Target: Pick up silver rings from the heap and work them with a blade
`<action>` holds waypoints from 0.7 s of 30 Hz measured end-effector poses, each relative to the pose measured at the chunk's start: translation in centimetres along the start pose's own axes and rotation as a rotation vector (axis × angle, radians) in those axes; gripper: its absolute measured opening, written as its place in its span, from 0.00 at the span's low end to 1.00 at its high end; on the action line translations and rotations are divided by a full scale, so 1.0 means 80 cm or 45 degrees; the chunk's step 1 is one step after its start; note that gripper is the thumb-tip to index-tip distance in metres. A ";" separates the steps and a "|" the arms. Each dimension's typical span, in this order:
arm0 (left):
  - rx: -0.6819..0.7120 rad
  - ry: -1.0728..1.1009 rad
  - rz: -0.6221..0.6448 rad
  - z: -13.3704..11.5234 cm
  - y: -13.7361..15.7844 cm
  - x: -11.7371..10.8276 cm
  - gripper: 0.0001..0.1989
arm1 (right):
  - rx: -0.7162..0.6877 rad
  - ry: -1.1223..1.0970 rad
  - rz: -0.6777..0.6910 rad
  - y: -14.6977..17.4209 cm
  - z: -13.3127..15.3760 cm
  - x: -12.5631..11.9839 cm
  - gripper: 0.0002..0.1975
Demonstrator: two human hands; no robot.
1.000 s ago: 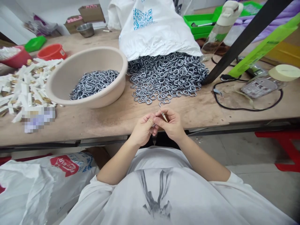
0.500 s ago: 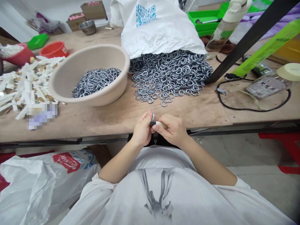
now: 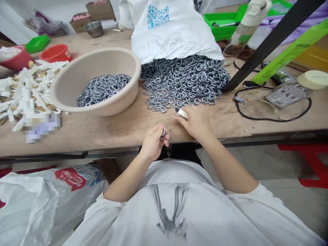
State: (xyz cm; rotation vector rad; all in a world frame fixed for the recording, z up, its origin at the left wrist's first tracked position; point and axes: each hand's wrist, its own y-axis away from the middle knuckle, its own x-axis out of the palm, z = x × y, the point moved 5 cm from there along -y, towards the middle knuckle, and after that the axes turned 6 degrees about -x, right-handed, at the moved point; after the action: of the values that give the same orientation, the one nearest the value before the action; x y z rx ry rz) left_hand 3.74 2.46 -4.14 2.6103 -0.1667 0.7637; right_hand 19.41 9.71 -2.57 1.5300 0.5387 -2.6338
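My left hand (image 3: 153, 140), just over the table's front edge, is closed with a grey metal ring (image 3: 163, 132) pinched between thumb and fingers. My right hand (image 3: 196, 123) is wrapped around a small cream-handled tool (image 3: 182, 113) with a dark tip; its exact kind is hard to tell. The tip and fingertips are at the near edge of the loose rings, by a ring partly hidden under them. A large heap of rings (image 3: 187, 78) spills from a white sack (image 3: 176, 41). To the left, a beige basin (image 3: 110, 108) holds more rings.
White and brown scraps (image 3: 28, 92) cover the left of the wooden table (image 3: 123, 128). Behind them are a red bowl (image 3: 55, 54) and a metal bowl (image 3: 94, 30). A dark post (image 3: 256, 51), a black cable (image 3: 271, 118) and a lidded jar (image 3: 289, 92) occupy the right.
My right hand has moved away from my left, forward to the loose rings, carrying the cream-handled tool. My left hand stays near the table edge with a ring in its fingers.
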 end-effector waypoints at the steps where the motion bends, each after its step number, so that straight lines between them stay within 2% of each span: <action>1: 0.020 0.007 -0.029 -0.004 -0.001 -0.006 0.20 | -0.011 0.087 0.071 -0.006 0.000 0.004 0.12; 4: 0.064 0.057 -0.140 -0.017 -0.006 -0.019 0.16 | 0.023 0.166 0.176 -0.013 0.002 0.010 0.10; 6: 0.068 0.094 -0.202 -0.021 -0.007 -0.022 0.13 | 0.034 0.004 0.161 -0.011 0.009 0.010 0.08; 8: 0.051 0.107 -0.200 -0.017 -0.007 -0.016 0.15 | 0.018 -0.406 0.132 0.000 0.023 0.011 0.10; 11: 0.040 0.104 -0.120 -0.005 -0.006 0.002 0.21 | 0.041 -1.200 0.136 0.029 0.053 0.020 0.17; 13: 0.056 0.113 -0.102 0.002 -0.004 0.010 0.24 | 0.127 -1.442 0.131 0.048 0.067 0.028 0.21; 15: 0.074 0.115 -0.092 0.005 -0.003 0.013 0.26 | 0.098 -1.381 0.038 0.059 0.072 0.025 0.22; 17: 0.089 0.082 -0.050 0.003 -0.001 0.013 0.27 | -0.051 -1.204 -0.023 0.062 0.072 0.012 0.22; 21: 0.121 -0.004 0.018 -0.007 0.005 0.012 0.26 | -0.365 -0.859 0.063 0.059 0.073 -0.014 0.26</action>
State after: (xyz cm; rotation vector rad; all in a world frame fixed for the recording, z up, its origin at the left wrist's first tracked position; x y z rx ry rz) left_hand 4.16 2.35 -3.04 2.7026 -0.1532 0.7908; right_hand 16.11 3.25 -0.23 0.5157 0.7440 -2.6502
